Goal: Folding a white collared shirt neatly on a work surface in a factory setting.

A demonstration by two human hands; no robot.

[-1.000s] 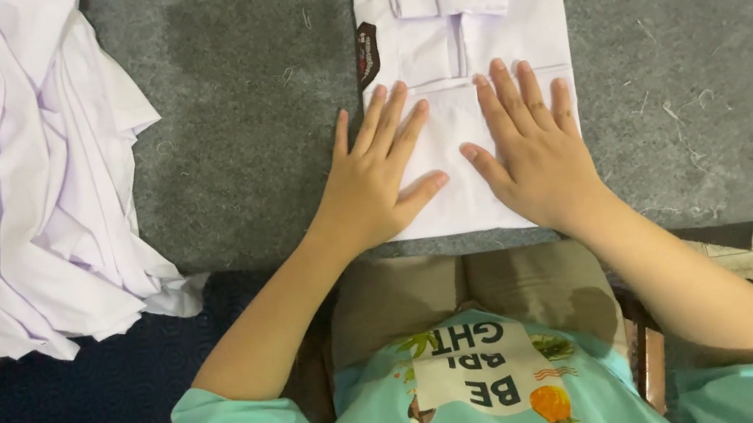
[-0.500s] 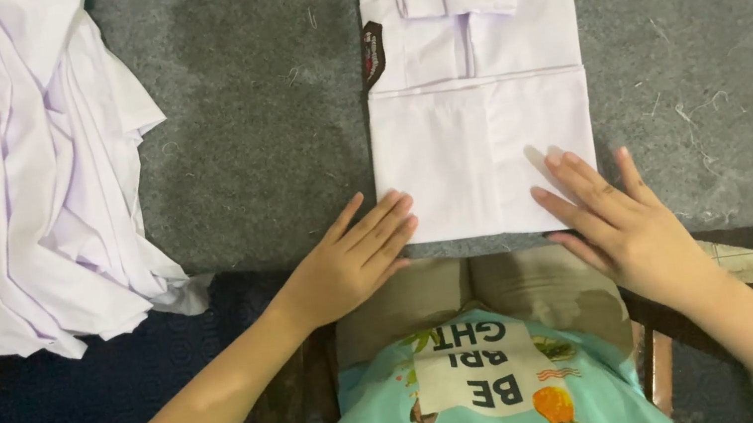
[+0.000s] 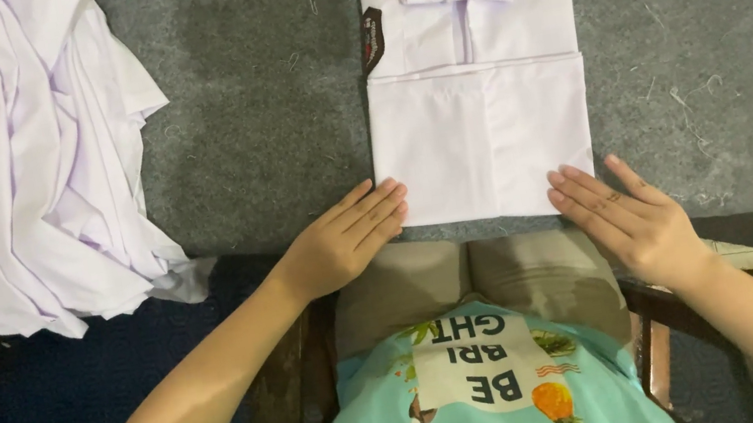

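On grey felt-like table [image 3: 263, 129], left hand [image 3: 341, 242] and right hand [image 3: 635, 221] flat, fingers extended, at smooth white folded shirt [image 3: 483, 139] corners.

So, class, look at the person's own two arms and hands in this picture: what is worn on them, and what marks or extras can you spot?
Both arms are bare from above the elbow down, ending in short turquoise sleeves. The left hand wears no glove, ring or watch that shows. The right hand is also ungloved, with small dark marks on one finger, too small to tell what they are.
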